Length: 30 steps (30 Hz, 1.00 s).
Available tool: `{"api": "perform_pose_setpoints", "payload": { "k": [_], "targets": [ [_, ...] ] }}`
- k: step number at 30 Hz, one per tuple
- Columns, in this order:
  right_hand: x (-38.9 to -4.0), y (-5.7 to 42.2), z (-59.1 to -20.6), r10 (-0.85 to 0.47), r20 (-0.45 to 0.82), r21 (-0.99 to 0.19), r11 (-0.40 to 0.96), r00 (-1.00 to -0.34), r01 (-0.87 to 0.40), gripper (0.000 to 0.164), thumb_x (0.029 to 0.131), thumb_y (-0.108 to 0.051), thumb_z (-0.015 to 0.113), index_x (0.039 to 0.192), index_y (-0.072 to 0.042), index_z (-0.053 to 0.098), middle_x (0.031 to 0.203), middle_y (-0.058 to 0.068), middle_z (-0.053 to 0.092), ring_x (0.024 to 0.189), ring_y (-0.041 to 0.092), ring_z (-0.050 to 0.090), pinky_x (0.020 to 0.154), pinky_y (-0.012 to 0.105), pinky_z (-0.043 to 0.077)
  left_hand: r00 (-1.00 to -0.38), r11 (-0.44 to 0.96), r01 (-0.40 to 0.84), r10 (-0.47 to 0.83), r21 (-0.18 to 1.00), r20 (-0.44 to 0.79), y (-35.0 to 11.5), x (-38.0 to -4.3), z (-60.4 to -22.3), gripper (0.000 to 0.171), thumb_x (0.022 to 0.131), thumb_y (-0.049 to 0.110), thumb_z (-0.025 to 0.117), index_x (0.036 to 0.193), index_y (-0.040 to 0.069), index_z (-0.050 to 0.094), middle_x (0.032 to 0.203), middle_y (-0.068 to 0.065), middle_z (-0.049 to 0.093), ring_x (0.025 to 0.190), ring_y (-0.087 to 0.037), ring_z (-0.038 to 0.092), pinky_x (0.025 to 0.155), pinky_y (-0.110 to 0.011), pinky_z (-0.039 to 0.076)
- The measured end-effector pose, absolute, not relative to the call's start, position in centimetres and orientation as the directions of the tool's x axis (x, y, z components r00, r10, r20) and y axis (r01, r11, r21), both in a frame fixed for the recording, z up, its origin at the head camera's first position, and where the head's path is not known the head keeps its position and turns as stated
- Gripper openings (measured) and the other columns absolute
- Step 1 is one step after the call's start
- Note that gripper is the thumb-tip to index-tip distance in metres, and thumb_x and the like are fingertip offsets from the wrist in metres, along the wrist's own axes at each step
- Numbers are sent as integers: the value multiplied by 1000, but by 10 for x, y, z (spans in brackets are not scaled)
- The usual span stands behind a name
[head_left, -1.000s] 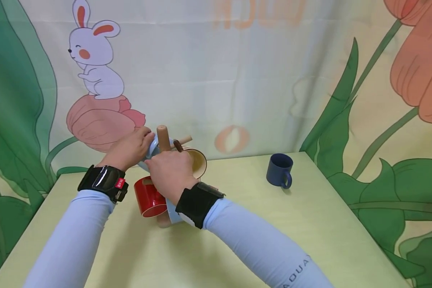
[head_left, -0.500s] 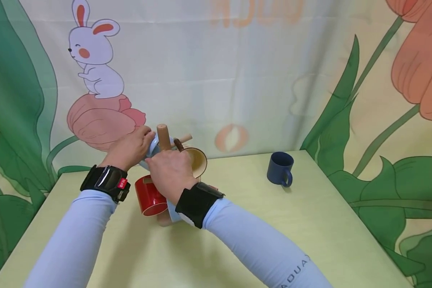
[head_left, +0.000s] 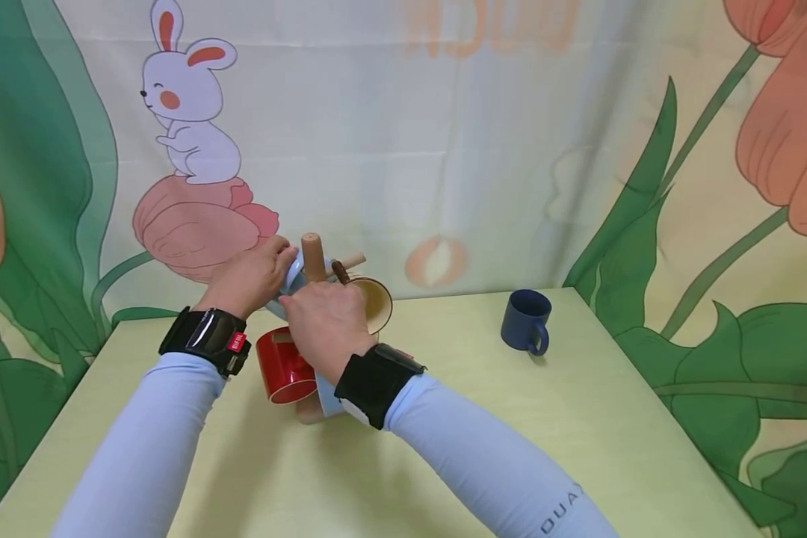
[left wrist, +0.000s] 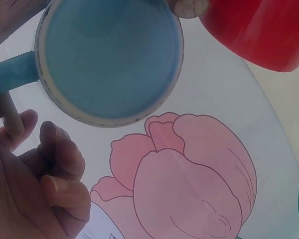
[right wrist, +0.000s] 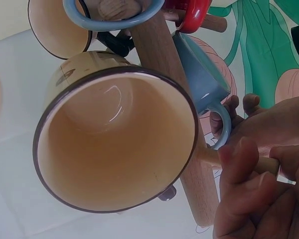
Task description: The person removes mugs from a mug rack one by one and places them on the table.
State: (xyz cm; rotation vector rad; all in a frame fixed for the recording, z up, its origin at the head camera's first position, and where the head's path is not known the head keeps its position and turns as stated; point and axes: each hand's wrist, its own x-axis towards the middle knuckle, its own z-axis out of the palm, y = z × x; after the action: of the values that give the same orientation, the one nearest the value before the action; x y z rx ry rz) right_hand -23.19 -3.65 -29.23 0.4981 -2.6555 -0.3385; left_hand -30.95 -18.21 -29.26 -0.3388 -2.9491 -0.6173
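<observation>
Place: a small staged corner for recording, more set than kitchen; the kind of building cannot be told
Backdrop: creased printed cloth [head_left: 511,149] hanging behind the counter [head_left: 484,448] and along its sides, with a cartoon rabbit [head_left: 205,153], oversized tulips [head_left: 790,134] and faint orange lettering [head_left: 464,51]
Counter top: plain, pale yellow-green, close against the cloth
Household touch: mugs [head_left: 285,368] on a wooden stand [head_left: 313,260]
Camera gear: black straps [head_left: 205,340] on both wrists
</observation>
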Motion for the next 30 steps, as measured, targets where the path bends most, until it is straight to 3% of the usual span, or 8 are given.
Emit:
{"api": "perform_pose_setpoints", "payload": {
  "k": [25,30],
  "targets": [
    [-231,-39,-296,-379,367,328,907,-849,-264,51,104,-51,40,72,-19,64,56,-4,49,49,12,47,44,24,36,-958,895,272,220,353,183,-184,-311,-294,50,108,44,29,136,6,46,108,-22,63,93,-38,66,84,-57,54],
    [-234,-34,-298,-354,373,317,917,-858,-241,47,104,-49,40,84,-17,68,58,-3,50,50,14,47,44,24,37,-960,892,268,215,365,178,-188,-309,-294,55,107,46,29,142,6,42,120,-25,61,104,-43,64,90,-59,50]
  ]
}}
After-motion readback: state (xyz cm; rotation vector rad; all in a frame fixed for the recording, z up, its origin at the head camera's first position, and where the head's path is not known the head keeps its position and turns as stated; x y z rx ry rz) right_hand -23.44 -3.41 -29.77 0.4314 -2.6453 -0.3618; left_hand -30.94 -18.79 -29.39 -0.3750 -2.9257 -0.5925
